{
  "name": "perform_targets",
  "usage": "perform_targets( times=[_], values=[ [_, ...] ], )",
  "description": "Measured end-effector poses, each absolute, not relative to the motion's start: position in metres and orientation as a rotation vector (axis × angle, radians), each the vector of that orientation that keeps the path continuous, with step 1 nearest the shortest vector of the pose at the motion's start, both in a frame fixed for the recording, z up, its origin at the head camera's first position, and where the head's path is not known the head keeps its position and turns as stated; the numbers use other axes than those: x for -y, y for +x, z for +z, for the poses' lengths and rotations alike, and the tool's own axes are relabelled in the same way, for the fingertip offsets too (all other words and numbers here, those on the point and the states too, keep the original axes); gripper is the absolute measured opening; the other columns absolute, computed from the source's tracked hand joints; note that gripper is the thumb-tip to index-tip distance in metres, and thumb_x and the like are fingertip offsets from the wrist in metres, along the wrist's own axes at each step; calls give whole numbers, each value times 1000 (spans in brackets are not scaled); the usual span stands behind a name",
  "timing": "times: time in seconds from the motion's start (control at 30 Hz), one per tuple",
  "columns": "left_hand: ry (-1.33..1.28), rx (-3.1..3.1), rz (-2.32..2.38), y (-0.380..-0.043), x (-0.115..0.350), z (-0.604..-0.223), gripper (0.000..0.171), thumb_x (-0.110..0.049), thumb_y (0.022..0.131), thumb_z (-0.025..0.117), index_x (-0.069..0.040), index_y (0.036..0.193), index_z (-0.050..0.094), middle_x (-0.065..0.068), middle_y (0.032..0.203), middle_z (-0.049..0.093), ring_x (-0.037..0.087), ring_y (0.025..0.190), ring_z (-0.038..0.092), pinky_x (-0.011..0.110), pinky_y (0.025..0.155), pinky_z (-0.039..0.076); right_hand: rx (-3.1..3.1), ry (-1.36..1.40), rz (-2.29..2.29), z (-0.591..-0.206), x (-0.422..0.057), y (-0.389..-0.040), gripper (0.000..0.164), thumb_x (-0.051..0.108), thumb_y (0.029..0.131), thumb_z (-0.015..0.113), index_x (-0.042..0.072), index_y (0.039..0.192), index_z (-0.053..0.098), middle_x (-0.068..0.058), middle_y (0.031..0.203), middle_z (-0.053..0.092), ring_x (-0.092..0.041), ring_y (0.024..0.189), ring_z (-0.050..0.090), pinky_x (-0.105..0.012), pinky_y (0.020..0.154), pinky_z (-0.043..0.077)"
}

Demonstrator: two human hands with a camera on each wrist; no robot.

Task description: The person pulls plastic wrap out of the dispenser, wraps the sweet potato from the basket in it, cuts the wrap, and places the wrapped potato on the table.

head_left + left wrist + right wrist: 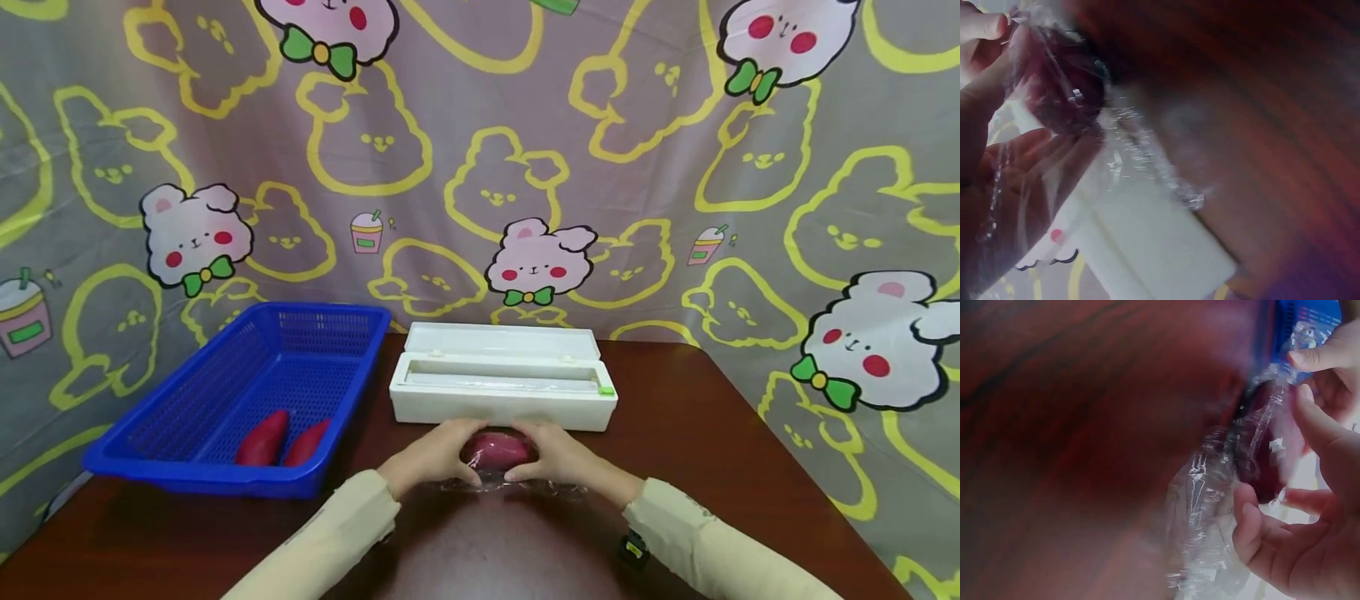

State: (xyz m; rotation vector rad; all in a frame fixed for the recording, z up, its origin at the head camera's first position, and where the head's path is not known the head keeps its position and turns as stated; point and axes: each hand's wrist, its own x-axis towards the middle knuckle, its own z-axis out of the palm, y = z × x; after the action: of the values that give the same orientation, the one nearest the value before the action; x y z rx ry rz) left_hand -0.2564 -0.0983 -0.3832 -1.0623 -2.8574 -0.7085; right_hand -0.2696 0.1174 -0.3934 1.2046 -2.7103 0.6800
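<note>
A red sweet potato [498,451] is held between both hands over the table, just in front of the white box. Clear plastic wrap [1204,500] covers it and trails off in loose, crinkled ends on both sides. The left hand [433,457] curls round its left end, thumb toward the near side. On the opposite end, the right hand [564,458] grips with thumb and fingers bent round it. In the left wrist view the sweet potato [1066,87] shows dark and shiny under the film. Its underside is hidden.
Directly behind the hands stands a long white cling-film box [502,409], lid raised, with a roll inside. At left, a blue plastic basket [202,477] contains two more red sweet potatoes [264,439]. A patterned curtain [465,100] hangs behind the brown table [480,550].
</note>
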Motion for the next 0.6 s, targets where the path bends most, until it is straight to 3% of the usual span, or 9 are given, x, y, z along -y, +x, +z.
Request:
perform_targets(
  times=[0.17,0.37,0.6],
  values=[
    [-1069,2881,-742,-265,103,-391,77,-19,55,85,9,119,49,17,112,57,26,102,53,36,88,40,2772,1195,646,-398,-117,-269,74,30,62,81,-3,121,51,-13,108,58,-24,93,53,-38,77,43],
    [-1085,2892,-775,-271,107,-396,76,-13,55,84,7,119,50,16,113,56,26,104,51,37,90,39,2749,1245,706,-404,-122,-276,57,10,61,81,5,114,59,-4,98,62,-15,83,54,-29,70,46],
    [-1135,2907,-730,-271,106,-400,66,-10,57,83,3,114,55,10,108,59,18,99,53,30,86,41,2728,1339,773,-407,-131,-278,50,3,63,79,6,109,61,-1,98,63,-9,81,53,-24,69,45]
  ],
)
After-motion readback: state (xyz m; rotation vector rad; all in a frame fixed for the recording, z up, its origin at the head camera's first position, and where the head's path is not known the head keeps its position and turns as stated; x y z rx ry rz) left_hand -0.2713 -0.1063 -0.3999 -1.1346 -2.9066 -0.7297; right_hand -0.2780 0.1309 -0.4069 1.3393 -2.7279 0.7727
